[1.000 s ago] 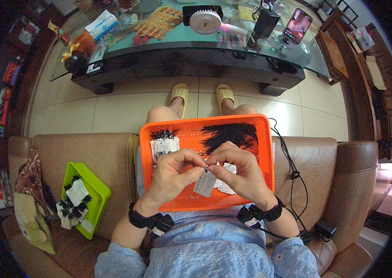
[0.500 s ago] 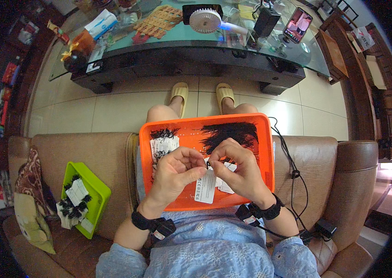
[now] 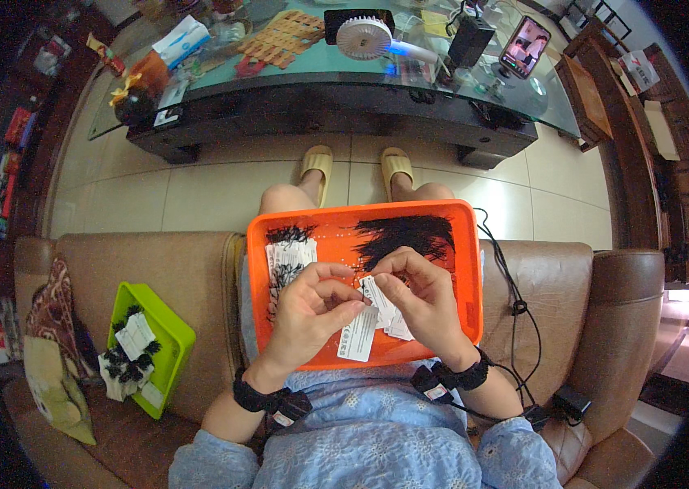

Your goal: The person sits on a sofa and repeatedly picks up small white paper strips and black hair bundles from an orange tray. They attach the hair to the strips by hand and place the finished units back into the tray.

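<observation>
My left hand (image 3: 309,316) pinches the upper end of a white printed tag (image 3: 356,337) between thumb and forefinger. The tag hangs over the near side of an orange tray (image 3: 410,356) on my lap. Close by on the right, my right hand (image 3: 426,310) is closed, thumb against forefinger. A second white tag (image 3: 375,295) shows beside its thumb; I cannot tell whether it is held or lies in the tray. A small black bit shows between the hands. Black strings (image 3: 406,235) lie in the tray's far right, and strung tags (image 3: 289,254) at its left.
A green tray (image 3: 175,346) with tags and black strings sits on the sofa (image 3: 149,261) to my left, beside a plush toy (image 3: 57,383). Black cables (image 3: 516,306) run down on my right. Ahead stands a glass table (image 3: 287,80) with a fan (image 3: 363,38) and a phone (image 3: 525,46).
My hands have moved slightly apart, and the tag in my left hand has tilted and shifted a little left. More of the second white tag now shows by my right thumb.
</observation>
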A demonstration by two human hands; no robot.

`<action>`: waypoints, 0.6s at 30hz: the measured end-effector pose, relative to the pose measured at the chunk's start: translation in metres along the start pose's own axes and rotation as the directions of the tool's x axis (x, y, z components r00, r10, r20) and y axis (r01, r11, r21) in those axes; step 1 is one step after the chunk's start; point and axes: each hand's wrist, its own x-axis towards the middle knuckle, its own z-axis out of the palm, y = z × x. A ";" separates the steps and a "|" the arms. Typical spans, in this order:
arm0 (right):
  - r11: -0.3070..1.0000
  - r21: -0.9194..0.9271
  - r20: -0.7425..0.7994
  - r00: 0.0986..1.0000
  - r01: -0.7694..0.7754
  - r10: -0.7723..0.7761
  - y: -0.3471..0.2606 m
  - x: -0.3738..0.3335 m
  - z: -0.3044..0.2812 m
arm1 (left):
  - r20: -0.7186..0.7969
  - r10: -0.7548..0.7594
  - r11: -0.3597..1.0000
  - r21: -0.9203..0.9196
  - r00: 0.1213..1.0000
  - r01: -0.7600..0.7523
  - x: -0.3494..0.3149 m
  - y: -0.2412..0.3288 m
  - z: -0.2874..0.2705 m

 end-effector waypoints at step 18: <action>0.988 0.076 0.072 0.989 -0.135 0.129 0.009 -0.009 0.014 | -0.090 0.118 0.976 0.192 0.989 -0.099 -0.021 -0.012 -0.012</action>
